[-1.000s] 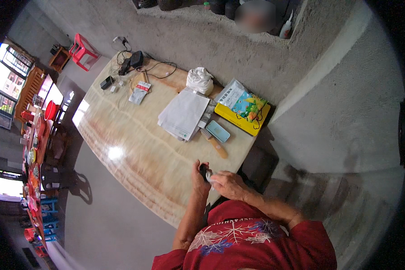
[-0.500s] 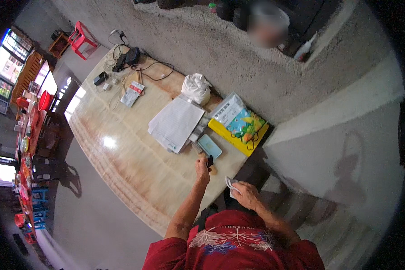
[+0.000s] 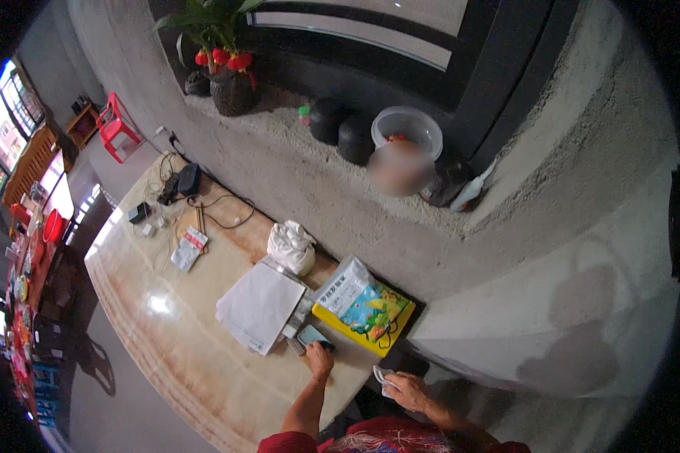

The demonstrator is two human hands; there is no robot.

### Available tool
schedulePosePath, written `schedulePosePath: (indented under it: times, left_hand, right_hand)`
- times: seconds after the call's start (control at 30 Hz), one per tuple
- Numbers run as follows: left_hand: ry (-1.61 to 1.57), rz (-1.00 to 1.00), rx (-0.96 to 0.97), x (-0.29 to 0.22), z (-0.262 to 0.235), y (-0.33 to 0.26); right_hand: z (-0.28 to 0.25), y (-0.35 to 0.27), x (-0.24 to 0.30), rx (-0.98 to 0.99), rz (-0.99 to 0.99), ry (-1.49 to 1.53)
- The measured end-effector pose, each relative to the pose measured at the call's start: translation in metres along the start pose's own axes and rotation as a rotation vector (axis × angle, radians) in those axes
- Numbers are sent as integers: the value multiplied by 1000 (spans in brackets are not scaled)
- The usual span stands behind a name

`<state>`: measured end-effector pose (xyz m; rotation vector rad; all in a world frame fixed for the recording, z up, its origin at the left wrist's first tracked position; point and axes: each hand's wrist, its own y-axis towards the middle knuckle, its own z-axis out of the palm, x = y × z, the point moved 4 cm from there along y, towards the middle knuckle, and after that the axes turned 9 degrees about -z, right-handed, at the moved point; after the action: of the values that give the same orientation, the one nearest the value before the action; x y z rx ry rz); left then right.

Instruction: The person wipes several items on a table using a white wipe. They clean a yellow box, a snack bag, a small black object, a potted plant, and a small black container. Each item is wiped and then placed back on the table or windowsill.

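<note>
My left hand (image 3: 321,362) reaches onto the near end of the stone-patterned table, its fingers closed around a small black object (image 3: 327,345) whose kind is not clear. The object lies at the near edge of a light-blue rectangular tray or case (image 3: 310,334), partly covered by my fingers. Beside it is a narrow grey-brown item (image 3: 296,346). Off the table's near right edge, my right hand (image 3: 408,392) is closed on a folded white cloth (image 3: 384,379).
A yellow-and-blue printed bag (image 3: 364,309), paper sheets (image 3: 261,306) and a white bundle (image 3: 291,248) lie on the table (image 3: 181,355). Cables and a black box (image 3: 189,179) are at its far end. A windowsill above holds a plant (image 3: 234,90) and a clear tub (image 3: 408,128).
The view has tilted up, showing more of the windowsill. My left hand has brought the black object over to the light-blue tray or case. My right hand still holds the cloth.
</note>
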<state>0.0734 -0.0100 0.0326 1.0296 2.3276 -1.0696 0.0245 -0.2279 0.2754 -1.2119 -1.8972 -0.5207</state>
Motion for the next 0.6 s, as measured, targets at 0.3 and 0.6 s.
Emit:
schedulePosePath:
  times: [0.3,0.6]
  left_hand:
    - [91,299,-382,-80,-54,-14]
    - [-688,689,-553,-340,-218,36]
  right_hand:
    - [-6,5,-16,74,68,-15]
    - [-30,21,-5,238,18,-24]
